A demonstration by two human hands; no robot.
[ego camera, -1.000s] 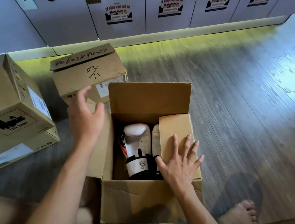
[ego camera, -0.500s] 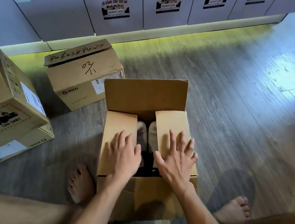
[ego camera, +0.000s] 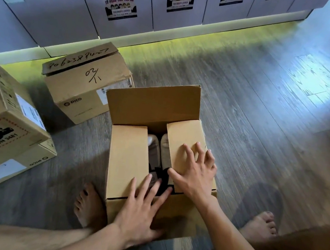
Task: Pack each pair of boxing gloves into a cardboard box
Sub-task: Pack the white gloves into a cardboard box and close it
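A cardboard box (ego camera: pixel 153 107) stands on the floor between my feet, its far flap upright. The left and right side flaps are folded down over it. Through the gap between them I see the pale tops of a pair of boxing gloves (ego camera: pixel 155 146) and their dark cuffs. My right hand (ego camera: pixel 193 171) presses flat on the right flap with fingers spread. My left hand (ego camera: pixel 140 206) lies over the box's near edge, straight fingers reaching onto the left flap and the gap.
A closed PICO carton (ego camera: pixel 86 83) with handwriting sits behind the box to the left. Another stack of cartons (ego camera: pixel 4 133) stands at the far left. Grey lockers (ego camera: pixel 120 6) line the back wall. My bare feet (ego camera: pixel 89 206) rest on the grey wood floor (ego camera: pixel 264 115).
The left side flap came down from upright to flat over the gloves. My left hand then slid back from that flap to the box's near edge. My right hand stayed on the right flap.
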